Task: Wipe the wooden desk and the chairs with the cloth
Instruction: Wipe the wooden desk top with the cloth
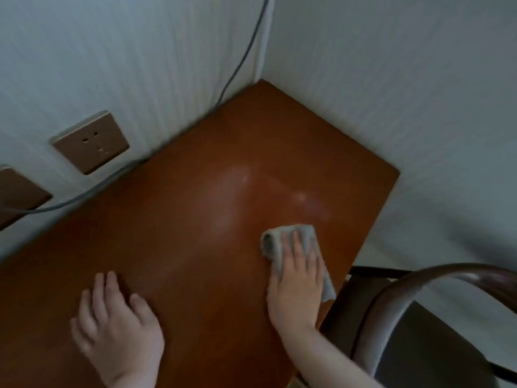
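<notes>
While both forearms run out of the bottom edge of the frame, the left hand point(117, 329) lies palm down on the wooden desk point(179, 233) at lower left, its fingers point(107, 289) loosely spread and holding nothing. Its outline is smeared by blur, so the thumb is hard to separate from the palm. To the right of centre, the right hand point(298, 278) presses flat on a grey cloth point(275, 245), fingers extended and close together over it; the cloth shows past the fingertips, at the left side where it rolls up, and as a corner sticking out at the right near the desk's edge. How much cloth lies under the palm is hidden.

At lower right a chair point(419, 326) stands just beside the desk, with a dark curved backrest and a greyish seat; its legs are cut off by the frame.

Farther up, pale glare patches sit on the desk's surface. The desk's far corner fits into the meeting of two pale walls. A grey cable point(240, 65) drops down the corner and runs along the back edge toward the left. A bronze wall socket point(91, 142) sits at upper left, and a second plate point(19, 193) is cut off by the left edge.
</notes>
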`<action>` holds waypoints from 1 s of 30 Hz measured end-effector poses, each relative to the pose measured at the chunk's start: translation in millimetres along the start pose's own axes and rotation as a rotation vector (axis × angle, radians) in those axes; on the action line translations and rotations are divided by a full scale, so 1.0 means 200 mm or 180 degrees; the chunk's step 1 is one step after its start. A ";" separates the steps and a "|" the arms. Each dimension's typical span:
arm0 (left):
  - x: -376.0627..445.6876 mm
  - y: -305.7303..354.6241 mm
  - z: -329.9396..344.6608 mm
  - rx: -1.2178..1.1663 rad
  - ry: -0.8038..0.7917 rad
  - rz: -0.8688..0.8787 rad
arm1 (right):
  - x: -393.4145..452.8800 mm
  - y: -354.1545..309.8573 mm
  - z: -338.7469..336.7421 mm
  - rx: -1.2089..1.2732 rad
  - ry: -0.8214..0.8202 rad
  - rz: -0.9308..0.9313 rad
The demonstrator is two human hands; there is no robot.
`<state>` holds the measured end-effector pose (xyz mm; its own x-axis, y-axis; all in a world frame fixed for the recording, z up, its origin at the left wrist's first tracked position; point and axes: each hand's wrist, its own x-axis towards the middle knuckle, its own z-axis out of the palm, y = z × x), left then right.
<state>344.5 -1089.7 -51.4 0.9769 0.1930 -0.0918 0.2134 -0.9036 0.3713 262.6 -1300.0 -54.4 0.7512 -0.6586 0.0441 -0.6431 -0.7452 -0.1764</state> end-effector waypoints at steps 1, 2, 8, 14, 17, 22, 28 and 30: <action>-0.01 0.01 -0.01 0.0012 -0.0018 0.0078 | -0.08 -0.03 0.01 0.0032 -0.0131 -0.0439; -0.02 0.04 -0.02 -0.0006 -0.0037 0.0207 | -0.13 -0.06 0.01 0.0093 -0.0376 -0.1056; -0.09 0.46 0.10 -0.0037 -0.0669 0.1211 | 0.26 0.19 -0.03 -0.0037 -0.0553 -0.1182; -0.05 0.83 0.25 0.0020 -0.0787 0.1748 | 0.11 0.28 -0.08 0.0009 -0.0132 -0.0176; 0.02 0.95 0.30 0.0194 -0.0767 0.2196 | 0.21 0.20 -0.15 0.0214 -0.1072 -0.1871; 0.22 1.12 0.36 0.0571 -0.0586 0.2319 | 0.64 0.59 -0.13 0.0104 -0.0293 -0.0022; 0.34 1.11 0.39 0.0584 -0.0186 0.1529 | 0.44 0.43 -0.04 0.0162 0.0316 -0.0092; 0.43 1.06 0.37 0.0627 -0.0111 0.1342 | 0.36 0.23 -0.03 0.0281 -0.0391 -0.1694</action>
<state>473.0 -1292.3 -49.6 0.9762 -0.2168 -0.0028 -0.2118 -0.9565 0.2008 286.3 -1382.5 -53.8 0.9843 -0.1726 0.0355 -0.1591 -0.9569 -0.2431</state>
